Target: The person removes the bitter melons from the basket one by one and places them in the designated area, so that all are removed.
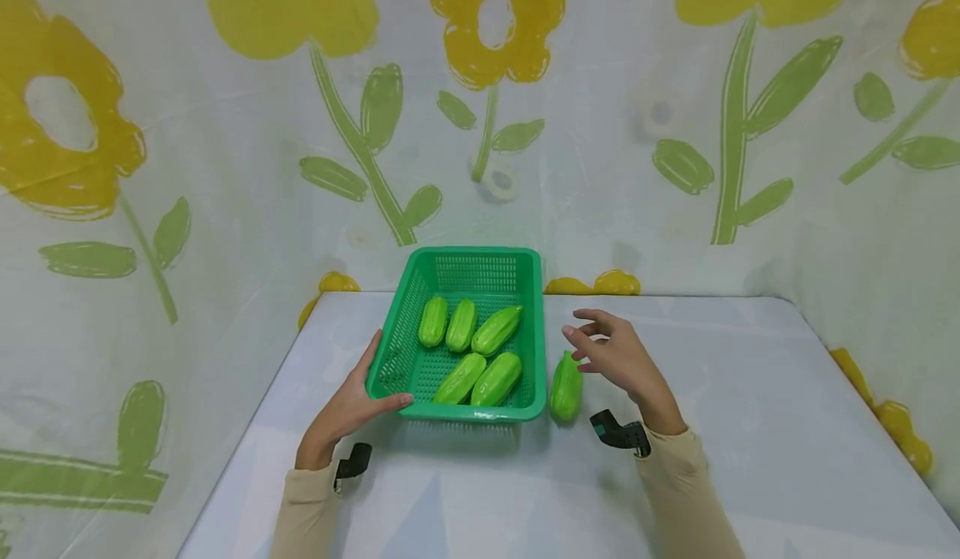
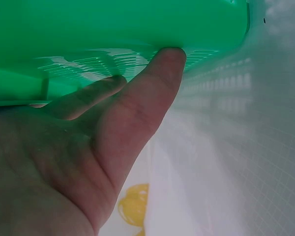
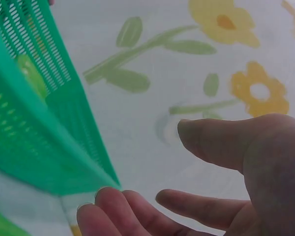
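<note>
A green plastic basket point(image 1: 480, 413) holds several light-green ribbed vegetables point(image 1: 461, 326). My left hand point(image 1: 348, 413) grips its near-left corner, the thumb along the front rim and the fingers on the left side. In the left wrist view the thumb and fingers of that hand point(image 2: 108, 137) lie against the basket's wall point(image 2: 118, 22). Right of the basket, one more green vegetable point(image 1: 566, 392) lies on the table. Above it hovers my right hand point(image 1: 618, 359), fingers loosely bent and apart. The right wrist view shows this hand point(image 3: 216, 182) empty beside the basket point(image 3: 69, 113).
The pale table point(image 1: 735, 426) reaches to a light curtain point(image 1: 600, 167) printed with yellow flowers and green leaves, at the back and both sides. Black wrist cameras point(image 1: 621, 432) are worn on both wrists.
</note>
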